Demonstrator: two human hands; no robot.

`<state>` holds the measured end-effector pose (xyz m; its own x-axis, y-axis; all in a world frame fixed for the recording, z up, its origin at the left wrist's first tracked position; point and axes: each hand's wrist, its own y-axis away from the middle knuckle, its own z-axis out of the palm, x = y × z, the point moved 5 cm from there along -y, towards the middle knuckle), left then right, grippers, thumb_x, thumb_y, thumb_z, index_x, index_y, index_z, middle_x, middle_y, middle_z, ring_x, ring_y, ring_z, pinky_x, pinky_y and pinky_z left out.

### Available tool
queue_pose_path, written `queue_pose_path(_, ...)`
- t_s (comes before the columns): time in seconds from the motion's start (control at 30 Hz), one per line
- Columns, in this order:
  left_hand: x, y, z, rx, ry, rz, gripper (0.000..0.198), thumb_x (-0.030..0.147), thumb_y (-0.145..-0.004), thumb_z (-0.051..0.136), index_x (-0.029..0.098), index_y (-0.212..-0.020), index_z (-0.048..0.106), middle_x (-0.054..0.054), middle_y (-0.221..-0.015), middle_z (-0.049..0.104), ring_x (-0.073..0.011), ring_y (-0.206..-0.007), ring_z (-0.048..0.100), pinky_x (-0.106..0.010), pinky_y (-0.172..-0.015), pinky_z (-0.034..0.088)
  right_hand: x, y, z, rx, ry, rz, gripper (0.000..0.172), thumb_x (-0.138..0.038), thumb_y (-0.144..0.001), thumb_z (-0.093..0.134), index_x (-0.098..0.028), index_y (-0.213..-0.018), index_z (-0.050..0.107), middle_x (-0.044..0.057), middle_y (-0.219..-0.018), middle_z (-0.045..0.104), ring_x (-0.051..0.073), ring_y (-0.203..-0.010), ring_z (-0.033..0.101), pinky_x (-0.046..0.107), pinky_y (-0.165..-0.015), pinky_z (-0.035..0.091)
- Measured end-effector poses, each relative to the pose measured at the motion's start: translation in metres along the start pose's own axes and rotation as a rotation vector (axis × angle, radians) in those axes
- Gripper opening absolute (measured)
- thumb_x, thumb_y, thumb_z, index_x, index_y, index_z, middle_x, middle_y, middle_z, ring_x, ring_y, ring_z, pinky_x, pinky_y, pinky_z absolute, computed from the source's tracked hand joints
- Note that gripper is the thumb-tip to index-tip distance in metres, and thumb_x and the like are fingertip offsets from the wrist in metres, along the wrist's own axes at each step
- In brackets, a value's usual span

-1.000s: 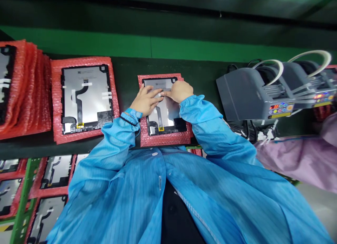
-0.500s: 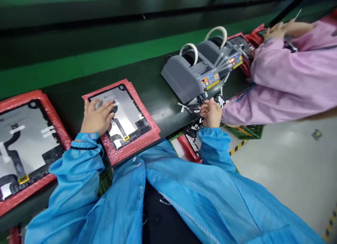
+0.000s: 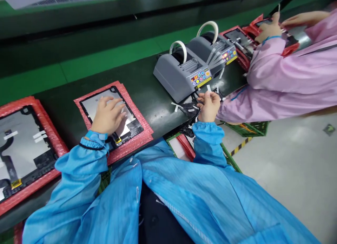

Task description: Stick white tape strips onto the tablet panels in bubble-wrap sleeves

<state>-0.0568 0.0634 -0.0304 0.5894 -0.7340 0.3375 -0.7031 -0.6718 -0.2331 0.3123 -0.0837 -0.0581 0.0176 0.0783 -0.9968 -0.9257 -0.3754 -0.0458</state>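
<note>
My left hand (image 3: 108, 114) is over the middle of a tablet screen panel (image 3: 97, 99), fingers spread and holding nothing. The panel lies silver back up on red bubble wrap (image 3: 140, 126), and the hand hides much of its dark flex cable. Between the thumb and fingers of my right hand (image 3: 209, 105) a short strip of white tape (image 3: 209, 88) sticks up. That hand is in front of a grey tape dispenser (image 3: 176, 77), beside a bundle of black cables (image 3: 191, 110) with white tape tabs.
A second tape dispenser (image 3: 207, 47) stands behind the first. Another screen panel (image 3: 22, 145) on red bubble wrap lies at the left. At the right, a co-worker's pink sleeve (image 3: 284, 86) reaches close to my right hand. Green crates (image 3: 246, 129) sit below the bench edge.
My left hand has shifted right across the panel, now covering the cable. A white tape strip now shows in my right hand's pinch. The co-worker's hands have moved over their work.
</note>
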Motion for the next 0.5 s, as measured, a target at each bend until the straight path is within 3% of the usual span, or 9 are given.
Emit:
queue_pose_path(0.27, 0.011, -0.009, 0.01, 0.065, 0.044, 0.091, 0.037, 0.038, -0.098, 0.045, 0.021, -0.108, 0.076, -0.013, -0.11, 0.073, -0.0339, -0.108, 0.058, -0.061, -0.102, 0.044, 0.01, -0.018, 0.007, -0.006, 0.015, -0.079, 0.055, -0.054, -0.074, 0.079, -0.026, -0.095, 0.036, -0.007, -0.076, 0.061, 0.009, -0.06, 0.062, 0.016, -0.042, 0.037)
queue_pose_path(0.4, 0.013, -0.01, 0.01, 0.102, 0.089, 0.085, 0.031, 0.038, -0.098, 0.049, 0.023, -0.106, 0.075, -0.011, -0.106, 0.073, -0.0317, -0.104, 0.06, -0.06, -0.1, 0.044, -0.001, -0.013, -0.001, 0.018, 0.096, -0.285, 0.057, -0.054, -0.075, 0.078, -0.028, -0.098, 0.033, -0.007, -0.075, 0.06, 0.012, -0.063, 0.063, 0.025, -0.054, 0.049)
queue_pose_path(0.5, 0.023, -0.013, 0.007, 0.113, 0.156, 0.064, 0.029, 0.043, -0.098, 0.053, 0.024, -0.104, 0.075, -0.01, -0.103, 0.074, -0.0294, -0.102, 0.063, -0.054, -0.099, 0.046, -0.026, 0.016, -0.003, -0.03, 0.18, -0.457, 0.054, -0.051, -0.08, 0.075, -0.027, -0.105, 0.034, -0.004, -0.079, 0.062, 0.015, -0.072, 0.066, 0.03, -0.064, 0.054)
